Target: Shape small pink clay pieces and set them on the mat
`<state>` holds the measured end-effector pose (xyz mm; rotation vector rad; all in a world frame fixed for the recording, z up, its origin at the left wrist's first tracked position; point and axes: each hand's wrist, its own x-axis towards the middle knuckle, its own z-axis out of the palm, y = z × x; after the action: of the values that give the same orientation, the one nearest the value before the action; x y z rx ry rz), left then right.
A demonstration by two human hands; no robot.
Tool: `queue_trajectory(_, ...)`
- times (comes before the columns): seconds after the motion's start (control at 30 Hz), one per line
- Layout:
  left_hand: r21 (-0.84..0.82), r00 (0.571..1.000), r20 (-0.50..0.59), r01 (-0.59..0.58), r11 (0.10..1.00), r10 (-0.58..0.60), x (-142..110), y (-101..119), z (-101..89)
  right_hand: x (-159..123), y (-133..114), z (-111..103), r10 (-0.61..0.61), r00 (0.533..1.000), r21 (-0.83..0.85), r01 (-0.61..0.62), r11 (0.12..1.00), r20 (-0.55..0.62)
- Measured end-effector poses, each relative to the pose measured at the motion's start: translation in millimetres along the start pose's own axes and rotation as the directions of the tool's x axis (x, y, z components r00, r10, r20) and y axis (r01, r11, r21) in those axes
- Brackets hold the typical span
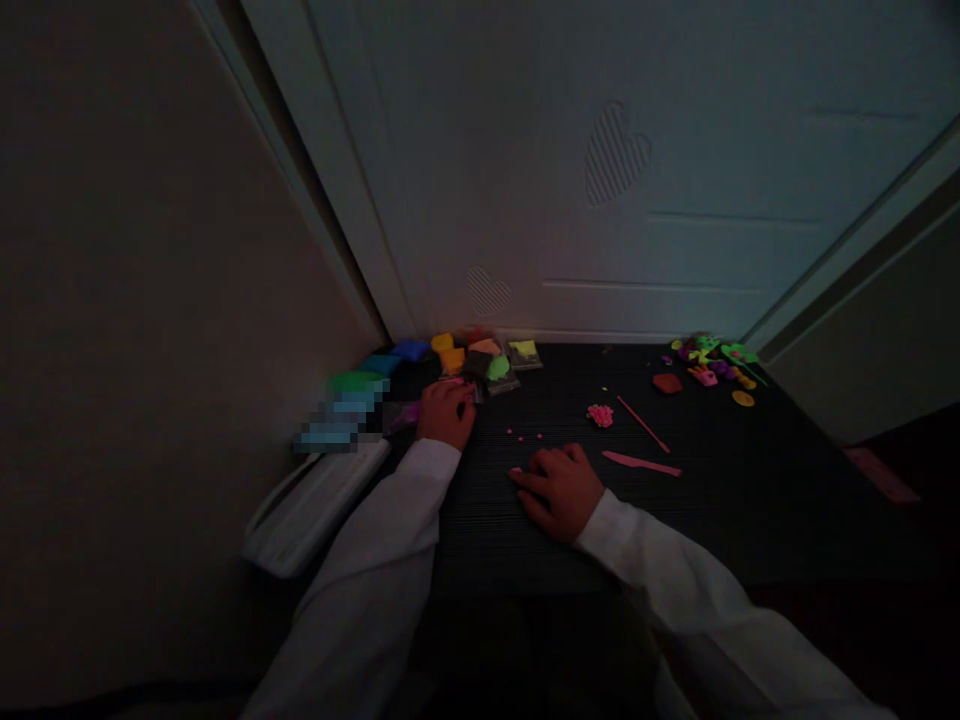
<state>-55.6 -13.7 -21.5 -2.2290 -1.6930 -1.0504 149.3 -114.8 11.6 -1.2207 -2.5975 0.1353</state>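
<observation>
My left hand (444,415) curls over a pink clay packet (459,380) on the far left of the black table (480,550); I cannot tell whether it grips it. Nearer and rightward lie three tiny pink balls (520,439). I have my right hand (561,492) loosely spread, grasping nothing, one fingertip at a small pink piece (516,471). Farther right sit a pink bead cluster (601,415), a pink stick (643,424) and, nearer, a pink knife (641,463).

Left hand (446,415) forward, palm down — right hand (564,492) nearer, forefinger (532,481) extended
</observation>
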Motion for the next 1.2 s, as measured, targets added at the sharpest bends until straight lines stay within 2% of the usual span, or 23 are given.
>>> queue_trajectory(0.2,0.008,1.0,0.006,-0.001,1.0,0.001,0.4,1.0,-1.3,0.9,0.2,-1.3,0.021,1.0,0.021,-0.021,1.0,-0.002)
queue_trajectory(0.37,0.009,1.0,-0.008,-0.004,1.0,0.004,-0.2,-0.8,1.0,0.8,1.4,0.2,0.074,0.996,0.044,-0.072,0.996,-0.047)
queue_trajectory(0.63,-0.021,1.0,0.0,-0.027,0.999,0.027,0.1,-0.4,-0.8,-0.4,4.2,2.1,0.077,0.995,0.079,-0.072,0.994,-0.061)
queue_trajectory(0.8,-0.095,0.988,0.11,-0.102,0.99,0.112,-0.4,10.2,-3.9,0.3,3.6,2.1,0.083,0.993,0.093,-0.075,0.993,-0.083)
queue_trajectory(0.93,-0.172,0.944,0.242,-0.188,0.967,0.226,-2.3,22.4,-3.1,3.3,6.1,3.4,0.128,0.982,0.123,-0.111,0.986,-0.138)
queue_trajectory(1.07,-0.207,0.909,0.33,-0.194,0.959,0.255,-4.1,28.0,-2.0,6.2,11.0,4.9,0.161,0.967,0.145,-0.134,0.98,-0.198)
queue_trajectory(1.2,-0.257,0.889,0.362,-0.192,0.947,0.279,-5.4,30.4,-3.3,6.9,14.5,6.5,0.178,0.956,0.164,-0.142,0.976,-0.231)
